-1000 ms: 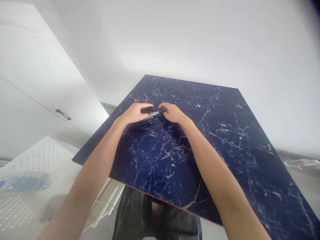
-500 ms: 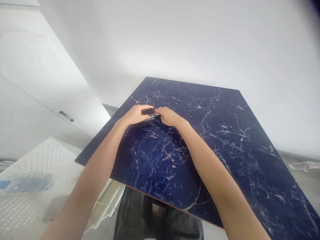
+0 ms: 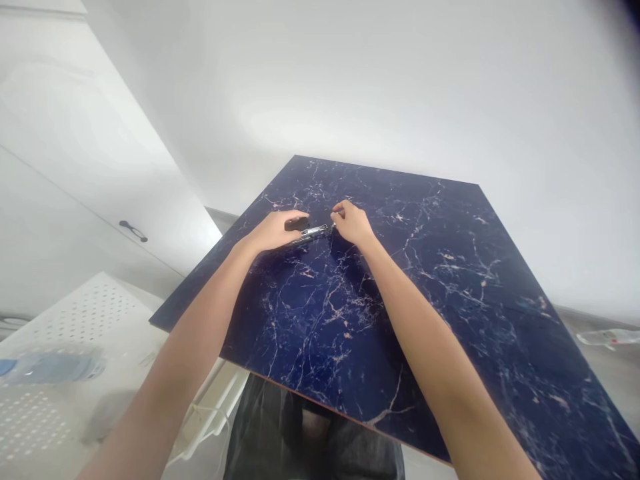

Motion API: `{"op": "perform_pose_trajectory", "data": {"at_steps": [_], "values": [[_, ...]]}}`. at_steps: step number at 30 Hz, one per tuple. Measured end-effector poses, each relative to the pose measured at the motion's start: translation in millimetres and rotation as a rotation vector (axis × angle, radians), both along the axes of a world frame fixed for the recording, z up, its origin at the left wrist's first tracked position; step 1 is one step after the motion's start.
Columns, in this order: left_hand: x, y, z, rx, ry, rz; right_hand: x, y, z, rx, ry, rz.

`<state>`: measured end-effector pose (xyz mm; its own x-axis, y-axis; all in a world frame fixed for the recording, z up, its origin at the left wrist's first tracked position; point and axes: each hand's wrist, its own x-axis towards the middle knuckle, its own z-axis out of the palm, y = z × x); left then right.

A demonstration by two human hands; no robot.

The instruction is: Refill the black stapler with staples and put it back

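Observation:
A dark blue marbled board (image 3: 450,280) lies across my lap. Near its far left part my left hand (image 3: 274,231) is closed around a small black and silver tool (image 3: 306,230), which looks like a stapler or clip device lying on the board. My right hand (image 3: 351,223) sits just right of it, fingers pinched together at the tool's metal tip; whatever is in the pinch is too small to make out.
A white perforated panel (image 3: 75,327) with a plastic water bottle (image 3: 47,368) on it lies at the lower left. A white cabinet door with a black handle (image 3: 133,231) stands on the left. A crumpled clear plastic bottle (image 3: 607,337) lies at the far right.
My right hand has pulled away to the right from the tool, exposing its silver tip. The left hand has stayed in place on the tool.

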<state>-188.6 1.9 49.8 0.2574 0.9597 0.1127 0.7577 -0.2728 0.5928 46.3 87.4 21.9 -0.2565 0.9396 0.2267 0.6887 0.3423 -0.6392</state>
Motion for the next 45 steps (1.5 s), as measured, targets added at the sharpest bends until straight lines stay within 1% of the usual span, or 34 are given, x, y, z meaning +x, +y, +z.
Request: {"op": "perform_pose_trajectory", "data": {"at_steps": [2,4,9,13,16,19,23,25,27,29,31,32,33,35,37,39,41,42,45], "values": [[1,1,-1.3,0.028,0.024,-0.004,-8,-3,-0.6,-0.021,-0.025,-0.053],[4,1,-3.4,0.082,0.066,-0.004,-18,-10,-0.7,-0.025,-0.028,-0.063],[18,3,-11.1,0.224,0.214,0.043,-41,-32,-1.3,-0.030,-0.007,-0.033],[24,4,-16.3,0.257,0.248,0.083,-51,-43,-5.0,-0.060,0.056,-0.004],[26,5,-18.0,0.255,0.255,0.112,-53,-43,-7.6,-0.085,0.098,0.006],[28,6,-19.3,0.249,0.275,0.148,-52,-37,-8.4,-0.101,0.112,0.041],[33,7,-20.9,0.257,0.261,0.251,-45,-27,-11.5,-0.116,0.123,0.039],[31,8,-18.5,0.287,0.238,0.305,-41,-23,-14.9,-0.116,0.122,0.022],[23,6,-11.0,0.324,0.229,0.363,-38,-20,-18.1,-0.116,0.115,0.031],[8,3,0.9,0.330,0.272,0.464,-36,-18,-19.9,-0.120,0.105,0.060],[-11,-1,13.6,0.294,0.382,0.590,-35,-18,-20.0,-0.116,0.089,0.082],[-21,-3,18.7,0.273,0.409,0.628,-35,-18,-19.7,-0.109,0.079,0.089],[-29,-5,22.3,0.240,0.415,0.607,-35,-19,-19.2,-0.098,0.068,0.096],[-39,-7,24.8,0.119,0.402,0.490,-36,-21,-18.4,-0.068,0.045,0.111],[-43,-8,22.6,-0.043,0.412,0.340,-36,-24,-17.9,-0.042,0.020,0.130],[-41,-9,19.1,-0.156,0.446,0.254,-37,-25,-17.5,-0.029,-0.006,0.159],[-39,-10,17.2,-0.189,0.461,0.236,-38,-27,-17.4,-0.025,-0.028,0.204],[-38,-10,17.2,-0.177,0.456,0.247,-39,-28,-17.5,-0.020,-0.037,0.223],[-35,-10,19.9,-0.062,0.427,0.323,-42,-32,-19.7,0.011,-0.035,0.225]]}}
